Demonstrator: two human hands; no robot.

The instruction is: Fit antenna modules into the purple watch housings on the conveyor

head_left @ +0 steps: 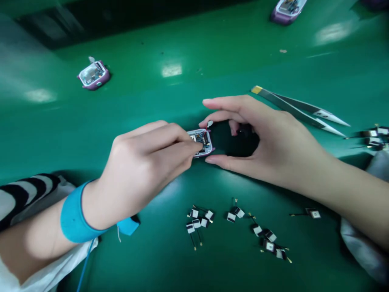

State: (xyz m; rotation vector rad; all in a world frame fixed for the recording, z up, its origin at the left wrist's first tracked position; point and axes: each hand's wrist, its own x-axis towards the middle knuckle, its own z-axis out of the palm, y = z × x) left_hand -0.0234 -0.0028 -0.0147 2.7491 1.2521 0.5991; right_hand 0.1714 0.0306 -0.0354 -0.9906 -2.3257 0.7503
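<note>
Hands: left hand [146, 172] bunched, cannot tell whether it grips; right hand [273, 134] curved, thumb and fingers apart | lower centre: small wired modules [196, 223] | centre: open watch case [208, 142] under left fingertips, right hand just beside | right: tweezers [291, 110] | upper left: purple case [94, 76] | upper right: second purple case [287, 15]

light: white spots shine on the green table [146, 93] | shade: dark patch in the curl of the right hand [276, 134] | top: dim | blur: smeary — more at edges
</note>
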